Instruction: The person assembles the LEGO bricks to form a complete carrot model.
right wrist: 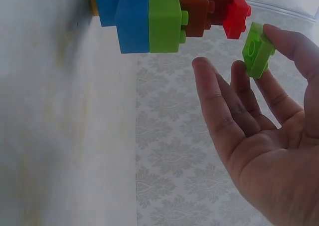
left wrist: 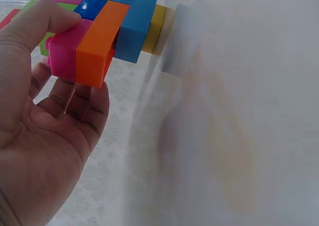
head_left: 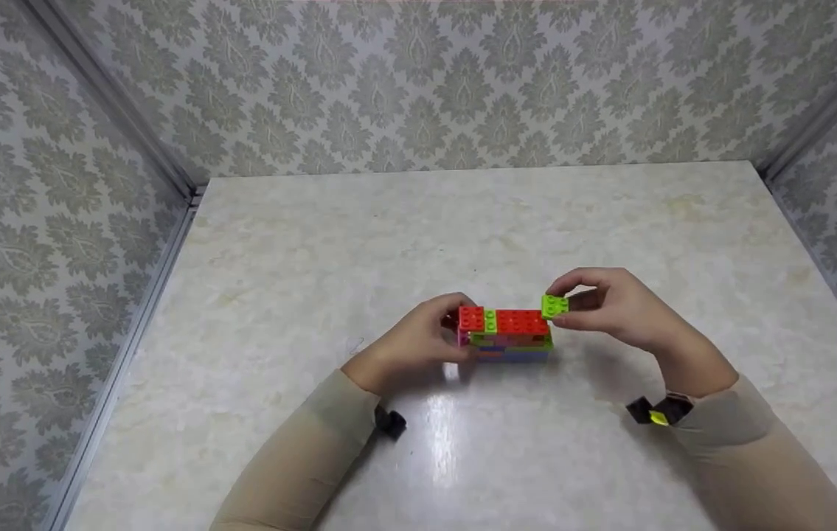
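Observation:
A block structure (head_left: 521, 322) of stacked, multicoloured toy building bricks stands on the table, with red and green bricks along its top row. My left hand (head_left: 414, 333) grips its left end; in the left wrist view the thumb lies on a pink brick (left wrist: 64, 56) beside an orange brick (left wrist: 94, 46), with fingers behind. Between thumb and fingers, my right hand (head_left: 621, 313) pinches a small green brick (head_left: 554, 306), studs up, at the structure's right end. In the right wrist view this green brick (right wrist: 258, 51) is apart from the red brick (right wrist: 236, 14) on top.
The pale marbled table (head_left: 300, 251) extends around both hands. Patterned panels (head_left: 418, 88) rise at the back and both sides. Black bands with small black pieces (head_left: 391, 422) sit on both wrists.

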### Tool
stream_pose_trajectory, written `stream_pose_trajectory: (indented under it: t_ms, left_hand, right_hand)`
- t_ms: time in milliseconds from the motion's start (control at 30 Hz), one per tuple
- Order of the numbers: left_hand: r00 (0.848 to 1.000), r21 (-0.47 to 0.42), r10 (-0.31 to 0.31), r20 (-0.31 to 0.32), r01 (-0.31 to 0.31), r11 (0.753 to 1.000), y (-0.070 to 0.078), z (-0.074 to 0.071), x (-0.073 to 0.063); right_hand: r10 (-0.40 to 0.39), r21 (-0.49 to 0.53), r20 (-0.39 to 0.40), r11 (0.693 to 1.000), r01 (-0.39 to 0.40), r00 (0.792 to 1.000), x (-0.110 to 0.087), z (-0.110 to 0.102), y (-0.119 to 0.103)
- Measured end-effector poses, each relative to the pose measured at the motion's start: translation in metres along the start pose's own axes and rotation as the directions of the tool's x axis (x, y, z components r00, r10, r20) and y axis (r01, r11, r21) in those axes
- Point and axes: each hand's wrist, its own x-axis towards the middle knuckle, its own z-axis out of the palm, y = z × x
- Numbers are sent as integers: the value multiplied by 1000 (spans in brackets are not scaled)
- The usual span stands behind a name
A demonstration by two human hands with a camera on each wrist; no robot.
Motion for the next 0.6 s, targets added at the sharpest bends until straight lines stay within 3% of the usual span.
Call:
stream_pose_trajectory:
  t_ms: [267, 600]
  left_hand:
    - [1000, 9, -4, 3, 4, 1000, 0, -1, 1]
    - [1000, 4, -9, 3, 9, 1000, -1, 0, 1]
  right_hand:
    - [-42, 11, 38, 999, 41, 998, 1, 5, 0]
    - [-162, -14, 17, 987, 162, 987, 0, 12, 3]
